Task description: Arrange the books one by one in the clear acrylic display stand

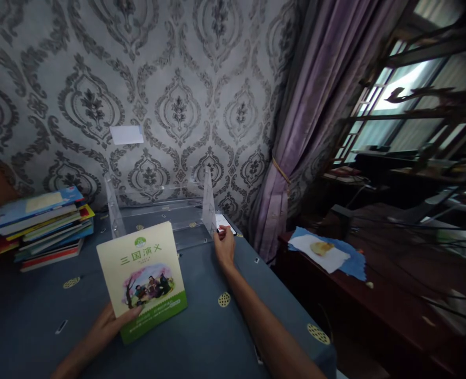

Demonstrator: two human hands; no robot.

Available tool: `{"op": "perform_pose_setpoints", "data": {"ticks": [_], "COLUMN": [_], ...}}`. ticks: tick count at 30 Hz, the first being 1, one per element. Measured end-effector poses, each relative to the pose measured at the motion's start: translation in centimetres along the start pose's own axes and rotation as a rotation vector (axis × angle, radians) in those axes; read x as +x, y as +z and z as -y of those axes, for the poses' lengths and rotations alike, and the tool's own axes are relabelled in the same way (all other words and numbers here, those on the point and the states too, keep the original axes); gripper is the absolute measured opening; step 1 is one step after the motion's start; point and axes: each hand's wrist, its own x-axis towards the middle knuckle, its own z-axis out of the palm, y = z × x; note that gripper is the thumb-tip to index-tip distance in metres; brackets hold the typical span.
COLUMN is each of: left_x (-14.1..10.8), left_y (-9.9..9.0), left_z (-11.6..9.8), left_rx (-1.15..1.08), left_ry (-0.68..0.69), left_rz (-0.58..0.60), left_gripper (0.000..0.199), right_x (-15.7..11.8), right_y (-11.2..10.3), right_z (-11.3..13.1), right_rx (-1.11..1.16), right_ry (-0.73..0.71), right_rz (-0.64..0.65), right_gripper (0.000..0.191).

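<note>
A cream and green book with a picture of figures on its cover is held upright by my left hand, the thumb across its lower front. My right hand is at the right side panel of a clear plastic stand, its fingers closed near the panel's lower front edge. Whether they grip the panel is too small to tell. Behind the right hand lies a white sheet or phone-like item, partly covered by the fingers. The clear stand rests at the back of the table, against the wall.
A stack of several books sits on the blue-grey tablecloth at left. To the right, a dark red table holds blue and white cloths. A purple curtain hangs beside the patterned wall.
</note>
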Motion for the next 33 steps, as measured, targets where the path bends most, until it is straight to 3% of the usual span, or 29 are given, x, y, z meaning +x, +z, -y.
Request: {"op": "perform_pose_setpoints", "data": {"ticks": [4,8,10,13,16,20,26,33], "left_x": [-0.1,0.0,0.2,0.8,1.4,2.0,3.5,6.4], "left_y": [0.2,0.6,0.9,1.3,1.5,1.6,1.5,2.2], "left_z": [0.0,-0.2,-0.4,-1.2,-2.3,-2.8,-3.5,-10.3], "left_rx": [-0.015,-0.016,-0.026,-0.039,-0.014,-0.009,0.006,0.087], "left_ry": [-0.031,-0.017,-0.001,0.02,0.031,0.044,0.124,0.354], "left_rz": [-0.028,-0.048,-0.033,0.008,0.066,0.166,0.111,0.049], "left_gripper": [0.089,0.09,0.091,0.094,0.093,0.09,0.079,0.071], "right_x": [-0.2,-2.1,-3.6,-5.9,-7.2,-7.3,-4.9,-0.7], "right_y": [0.0,-0.1,0.1,0.3,-0.1,-1.1,-1.3,-1.0], "right_z": [0.2,1.6,2.9,5.2,7.2,8.5,9.4,12.4], "right_rx": [-0.014,0.019,0.125,0.346,0.419,0.452,0.386,0.293], "right_ry": [-0.026,-0.049,-0.055,0.005,0.01,0.021,-0.07,-0.217], "right_rz": [0.017,0.037,0.254,0.809,1.046,1.137,1.142,1.064], "right_gripper": [0.035,0.044,0.048,0.07,0.072,0.06,0.057,0.049]}}
